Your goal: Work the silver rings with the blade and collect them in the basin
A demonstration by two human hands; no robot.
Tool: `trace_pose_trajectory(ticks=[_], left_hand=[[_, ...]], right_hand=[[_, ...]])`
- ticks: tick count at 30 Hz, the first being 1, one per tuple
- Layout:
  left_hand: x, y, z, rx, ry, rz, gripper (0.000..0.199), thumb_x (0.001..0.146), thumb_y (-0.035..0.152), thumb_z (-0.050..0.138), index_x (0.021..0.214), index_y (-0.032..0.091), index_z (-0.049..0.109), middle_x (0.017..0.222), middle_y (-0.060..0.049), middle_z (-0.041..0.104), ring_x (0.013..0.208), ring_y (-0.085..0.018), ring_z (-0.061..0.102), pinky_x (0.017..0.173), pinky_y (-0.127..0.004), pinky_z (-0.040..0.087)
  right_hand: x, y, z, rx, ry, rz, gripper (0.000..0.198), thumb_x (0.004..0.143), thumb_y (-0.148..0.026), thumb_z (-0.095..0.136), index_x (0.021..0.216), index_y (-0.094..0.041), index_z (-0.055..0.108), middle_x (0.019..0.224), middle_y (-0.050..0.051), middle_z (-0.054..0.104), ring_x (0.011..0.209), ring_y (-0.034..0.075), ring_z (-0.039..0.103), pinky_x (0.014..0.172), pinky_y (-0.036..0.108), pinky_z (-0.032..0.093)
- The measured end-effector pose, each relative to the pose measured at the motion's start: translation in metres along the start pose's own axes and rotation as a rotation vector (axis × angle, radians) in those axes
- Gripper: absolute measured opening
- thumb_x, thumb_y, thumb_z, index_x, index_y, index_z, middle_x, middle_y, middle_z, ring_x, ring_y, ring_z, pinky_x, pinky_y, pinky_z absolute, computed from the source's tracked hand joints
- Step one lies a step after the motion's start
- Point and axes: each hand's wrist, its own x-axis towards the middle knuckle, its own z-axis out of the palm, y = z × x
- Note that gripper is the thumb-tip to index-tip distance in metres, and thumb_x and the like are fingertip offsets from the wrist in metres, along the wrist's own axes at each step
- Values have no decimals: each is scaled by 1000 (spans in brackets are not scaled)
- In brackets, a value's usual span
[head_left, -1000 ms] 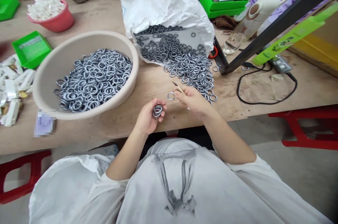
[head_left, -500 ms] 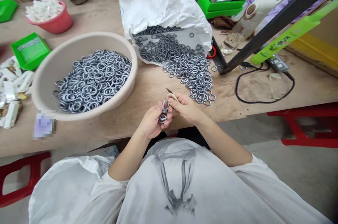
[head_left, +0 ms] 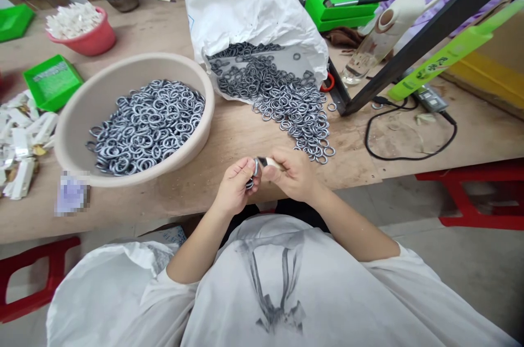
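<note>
My left hand (head_left: 236,186) is closed on a few grey rings (head_left: 256,167), one of them pinched upright between thumb and fingers. My right hand (head_left: 292,173) grips a small knife (head_left: 272,163) with a pale handle; its dark blade points left and lies at the pinched ring, though I cannot tell whether they touch. Both hands are at the front edge of the table. Beyond them a heap of loose grey rings (head_left: 311,131) spills from a white sack (head_left: 254,3). To the left, a wide beige basin (head_left: 207,118) holds many more such rings.
A black metal bar (head_left: 409,47) slants up at the right, beside a water bottle (head_left: 368,41) and a black cable (head_left: 366,139). Green trays (head_left: 53,82) stand at left and back. A red bowl (head_left: 96,41) holds white pieces. Red stools (head_left: 458,199) flank the table.
The knife has turned from pointing up and left to lying nearly level, its blade now at the ring. My right hand has rolled over and its fingers wrap the handle more.
</note>
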Motion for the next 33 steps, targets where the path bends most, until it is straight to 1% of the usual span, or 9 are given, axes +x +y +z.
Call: trace_pose_trajectory(ticks=[4,8,12,14,18,23,26,28,33], left_hand=[[1,1,0,-9,49,-29,48,68,54,81,69,17,52,53,5,49,42,-4,41,39,-14,26],[-1,-1,-3,23,14,-7,46,71,54,80,69,17,53,54,4,49,44,-4,41,40,-15,27],[-11,2,-7,87,-141,39,44,78,52,75,64,15,55,55,2,49,46,-6,43,43,-17,31],[-15,6,-8,83,-187,44,42,81,51,72,65,15,56,56,1,50,47,-6,45,44,-18,34],[-12,12,-11,24,-106,15,30,79,43,76,78,15,64,64,0,59,45,-6,47,39,-17,32],[2,9,-19,-44,19,-27,30,72,29,77,97,15,68,69,0,63,47,-6,51,38,-16,34],[9,7,-24,-127,102,-59,25,69,31,75,84,13,65,72,-2,64,51,-8,55,37,-17,36],[13,5,-23,-151,155,-70,28,71,37,75,80,13,62,74,-2,64,53,-9,56,37,-17,36],[20,-9,-8,-63,180,53,46,72,57,76,83,16,59,71,1,60,50,-7,51,35,-16,31]], right_hand=[[-7,-11,-3,-182,-79,-58,47,98,-52,43,62,-21,42,62,-2,42,58,12,38,57,29,23],[-6,-9,-2,-193,-118,-55,47,97,-50,44,61,-20,46,60,-2,46,58,12,40,58,28,23],[10,22,-8,-296,-60,181,55,99,-55,38,59,-20,52,57,0,51,57,13,44,57,28,23],[22,42,-14,-457,18,345,51,99,-54,39,71,-19,63,69,3,62,64,16,52,58,28,25],[46,70,-23,-806,34,472,35,93,-47,57,111,-20,69,111,13,70,89,26,64,67,30,36],[60,80,-24,-920,-86,530,30,95,-34,53,111,-14,70,114,19,69,94,31,67,71,35,41],[57,76,-27,-830,-17,529,27,95,-31,53,107,-14,70,114,18,69,95,31,65,74,35,42],[51,68,-25,-616,45,485,24,93,-31,55,102,-16,70,107,14,70,92,28,64,75,34,43],[25,29,8,436,46,332,25,87,-43,63,88,-18,66,83,1,68,79,17,61,77,30,48]])
